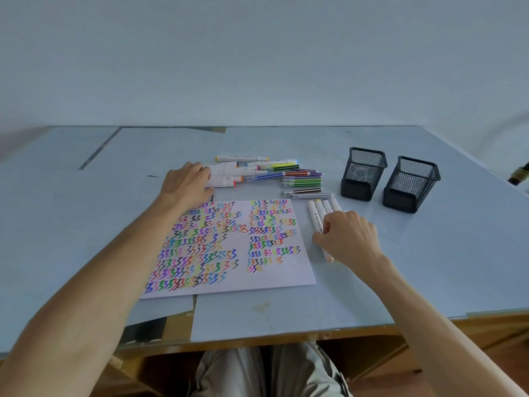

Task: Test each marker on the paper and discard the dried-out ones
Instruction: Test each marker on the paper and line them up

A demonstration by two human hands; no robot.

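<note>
A white sheet of paper (274, 279) covered in coloured zigzag test marks lies in the middle of the table. Beyond it lies a pile of markers (269, 173), white-barrelled and striped ones. My left hand (186, 181) rests on the left end of that pile, its fingers on a white marker with an orange-red cap (221, 183). A row of white markers (322, 210) lies right of the paper. My right hand (347, 236) sits over their near ends, fingers curled round one white marker with a peach tip (329, 257).
Two black mesh pen holders (362, 173) (410, 183) stand at the right, behind the white markers. The table (372, 296) is pale blue with a wooden front edge. My legs show below the table.
</note>
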